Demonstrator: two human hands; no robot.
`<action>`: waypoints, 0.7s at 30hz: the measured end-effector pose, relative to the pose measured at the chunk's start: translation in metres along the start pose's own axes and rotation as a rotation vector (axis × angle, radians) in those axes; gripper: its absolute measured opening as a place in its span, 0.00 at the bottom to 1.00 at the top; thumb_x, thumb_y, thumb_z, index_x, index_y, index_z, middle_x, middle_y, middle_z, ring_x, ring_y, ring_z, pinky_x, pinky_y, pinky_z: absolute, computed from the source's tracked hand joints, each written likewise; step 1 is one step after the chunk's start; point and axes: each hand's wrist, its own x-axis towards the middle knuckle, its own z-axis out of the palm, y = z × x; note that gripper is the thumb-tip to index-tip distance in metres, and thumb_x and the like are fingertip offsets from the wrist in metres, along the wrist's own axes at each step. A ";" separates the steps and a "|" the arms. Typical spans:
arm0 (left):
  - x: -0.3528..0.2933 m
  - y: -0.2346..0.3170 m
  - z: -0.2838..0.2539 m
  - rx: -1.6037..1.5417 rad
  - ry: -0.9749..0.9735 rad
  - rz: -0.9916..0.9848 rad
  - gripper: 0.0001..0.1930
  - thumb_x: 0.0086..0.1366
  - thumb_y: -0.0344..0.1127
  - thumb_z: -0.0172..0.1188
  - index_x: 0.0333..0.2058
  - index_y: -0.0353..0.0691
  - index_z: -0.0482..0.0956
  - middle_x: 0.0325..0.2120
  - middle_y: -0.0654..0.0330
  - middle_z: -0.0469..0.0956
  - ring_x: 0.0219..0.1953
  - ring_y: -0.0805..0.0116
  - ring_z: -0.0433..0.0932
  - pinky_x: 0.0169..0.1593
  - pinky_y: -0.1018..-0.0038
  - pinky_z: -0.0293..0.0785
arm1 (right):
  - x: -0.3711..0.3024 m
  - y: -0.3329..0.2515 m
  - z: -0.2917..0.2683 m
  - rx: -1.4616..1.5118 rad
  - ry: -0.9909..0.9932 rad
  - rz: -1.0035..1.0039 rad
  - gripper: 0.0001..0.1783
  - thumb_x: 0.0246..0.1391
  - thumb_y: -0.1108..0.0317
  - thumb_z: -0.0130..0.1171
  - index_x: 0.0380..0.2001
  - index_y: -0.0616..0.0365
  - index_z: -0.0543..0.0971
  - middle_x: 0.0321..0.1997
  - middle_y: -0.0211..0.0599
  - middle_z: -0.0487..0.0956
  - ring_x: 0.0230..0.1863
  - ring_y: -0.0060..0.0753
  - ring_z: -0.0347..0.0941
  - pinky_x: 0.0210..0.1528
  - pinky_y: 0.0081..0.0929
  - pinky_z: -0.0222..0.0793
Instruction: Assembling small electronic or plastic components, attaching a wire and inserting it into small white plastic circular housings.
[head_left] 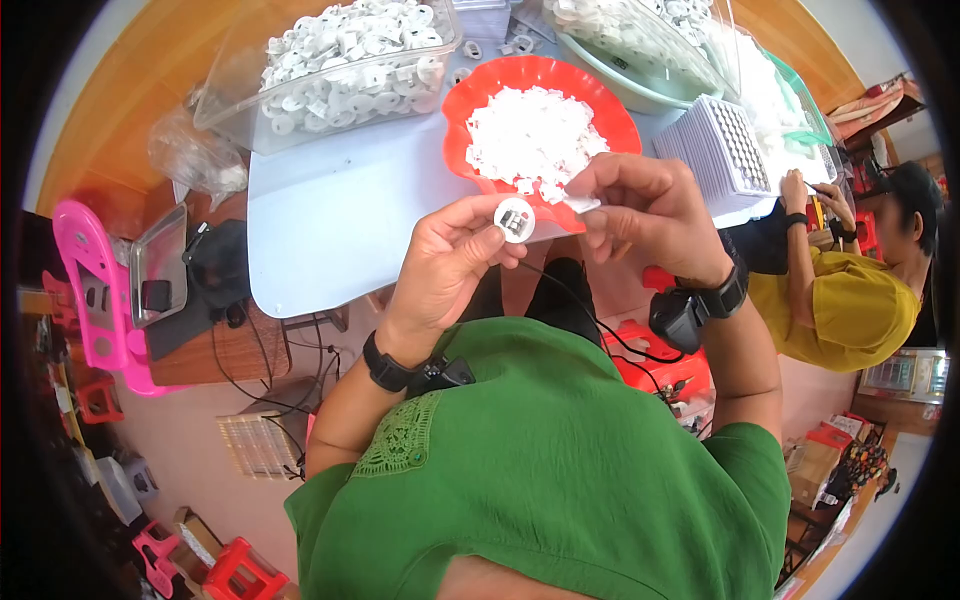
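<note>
Between the thumb and fingers of my left hand (455, 245) is a small round white plastic part (514, 221) with a dark and metallic centre, its face turned up. My right hand (650, 210) pinches a small flat white plastic piece (582, 203) just to the right of it; the two parts are apart. Both hands are above the table's near edge, in front of a red scalloped bowl (457, 120) heaped with small white pieces (535, 135). Dark bands with small black devices circle both my wrists.
A clear plastic bin (225, 110) of round white parts stands at the back left of the pale blue table (320, 215). A pale green basin (630, 85) is at the back right, beside stacked trays (712, 150). Another person in yellow (835, 300) works at the right.
</note>
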 end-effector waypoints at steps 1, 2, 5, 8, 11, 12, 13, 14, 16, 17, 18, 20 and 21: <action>0.001 0.000 0.002 0.003 -0.002 -0.004 0.16 0.64 0.28 0.57 0.50 0.30 0.73 0.39 0.55 0.78 0.36 0.70 0.79 0.39 0.76 0.76 | -0.001 0.001 -0.001 0.004 0.003 -0.002 0.07 0.53 0.80 0.56 0.37 0.67 0.77 0.30 0.32 0.76 0.25 0.18 0.73 0.27 0.15 0.71; 0.001 0.000 0.005 0.018 0.001 -0.003 0.17 0.64 0.29 0.57 0.51 0.30 0.71 0.39 0.54 0.78 0.36 0.70 0.79 0.39 0.76 0.76 | 0.000 0.003 -0.002 -0.237 -0.034 -0.183 0.06 0.53 0.79 0.56 0.36 0.66 0.77 0.29 0.32 0.76 0.24 0.18 0.72 0.26 0.16 0.70; 0.003 -0.002 0.012 0.042 -0.006 -0.004 0.19 0.64 0.30 0.58 0.52 0.30 0.70 0.40 0.54 0.78 0.36 0.70 0.79 0.39 0.77 0.77 | 0.007 0.011 0.000 -0.556 -0.069 -0.526 0.05 0.53 0.79 0.56 0.35 0.65 0.76 0.27 0.31 0.74 0.23 0.18 0.71 0.25 0.17 0.67; 0.004 -0.004 0.013 0.048 -0.021 0.001 0.19 0.64 0.30 0.58 0.51 0.30 0.69 0.39 0.55 0.78 0.36 0.71 0.78 0.40 0.77 0.76 | 0.004 0.008 0.009 -0.554 -0.054 -0.502 0.04 0.52 0.79 0.56 0.33 0.64 0.76 0.24 0.32 0.73 0.22 0.20 0.71 0.24 0.19 0.66; 0.004 -0.005 0.013 0.033 -0.035 0.004 0.17 0.63 0.28 0.57 0.50 0.31 0.70 0.40 0.55 0.77 0.37 0.71 0.79 0.40 0.77 0.77 | 0.003 0.000 0.020 -0.420 -0.006 -0.239 0.04 0.50 0.79 0.57 0.31 0.64 0.76 0.24 0.34 0.74 0.23 0.24 0.72 0.25 0.21 0.67; 0.003 -0.005 0.012 0.016 -0.042 0.004 0.16 0.63 0.26 0.57 0.49 0.32 0.70 0.41 0.55 0.77 0.37 0.71 0.79 0.40 0.78 0.77 | 0.004 -0.001 0.022 -0.369 0.026 -0.161 0.03 0.49 0.79 0.57 0.30 0.64 0.76 0.24 0.36 0.75 0.24 0.27 0.72 0.26 0.23 0.67; 0.003 -0.005 0.012 0.016 -0.043 0.003 0.16 0.63 0.26 0.57 0.49 0.32 0.70 0.41 0.55 0.77 0.37 0.71 0.79 0.40 0.78 0.77 | 0.004 0.001 0.022 -0.368 0.027 -0.161 0.03 0.49 0.79 0.57 0.30 0.64 0.76 0.24 0.36 0.75 0.24 0.27 0.72 0.26 0.23 0.67; 0.003 -0.005 0.013 0.032 -0.038 0.004 0.15 0.63 0.25 0.56 0.49 0.32 0.70 0.41 0.55 0.77 0.37 0.71 0.79 0.40 0.78 0.77 | 0.005 0.005 0.022 -0.438 0.038 -0.259 0.03 0.48 0.79 0.57 0.30 0.65 0.76 0.24 0.38 0.75 0.24 0.30 0.73 0.26 0.25 0.68; 0.003 -0.005 0.014 0.047 -0.031 0.006 0.15 0.63 0.25 0.56 0.49 0.31 0.70 0.40 0.55 0.77 0.37 0.72 0.79 0.40 0.78 0.77 | 0.008 0.012 0.022 -0.507 0.046 -0.355 0.03 0.48 0.79 0.57 0.29 0.65 0.76 0.24 0.40 0.76 0.25 0.34 0.74 0.27 0.27 0.68; 0.003 -0.004 0.014 0.062 -0.035 0.014 0.15 0.63 0.24 0.56 0.49 0.31 0.70 0.40 0.55 0.77 0.37 0.72 0.79 0.40 0.78 0.77 | 0.010 0.016 0.022 -0.567 0.059 -0.436 0.04 0.47 0.79 0.57 0.29 0.65 0.76 0.25 0.41 0.76 0.25 0.36 0.74 0.26 0.28 0.69; 0.003 -0.004 0.015 0.076 -0.039 0.022 0.15 0.63 0.24 0.55 0.49 0.31 0.71 0.40 0.56 0.78 0.37 0.72 0.79 0.40 0.78 0.77 | 0.011 0.017 0.023 -0.627 0.073 -0.517 0.04 0.47 0.79 0.57 0.29 0.65 0.76 0.25 0.42 0.76 0.25 0.39 0.75 0.26 0.29 0.69; 0.003 -0.004 0.014 0.079 -0.027 0.027 0.14 0.63 0.24 0.55 0.48 0.31 0.71 0.39 0.56 0.78 0.37 0.72 0.79 0.40 0.78 0.77 | 0.012 0.017 0.025 -0.643 0.077 -0.519 0.03 0.47 0.79 0.57 0.28 0.65 0.76 0.25 0.43 0.76 0.25 0.41 0.75 0.26 0.29 0.69; 0.003 -0.004 0.014 0.084 -0.017 0.029 0.14 0.63 0.24 0.55 0.48 0.31 0.71 0.39 0.56 0.78 0.37 0.71 0.79 0.40 0.78 0.77 | 0.013 0.017 0.026 -0.659 0.085 -0.522 0.03 0.46 0.79 0.57 0.28 0.65 0.76 0.25 0.43 0.76 0.25 0.42 0.74 0.27 0.30 0.70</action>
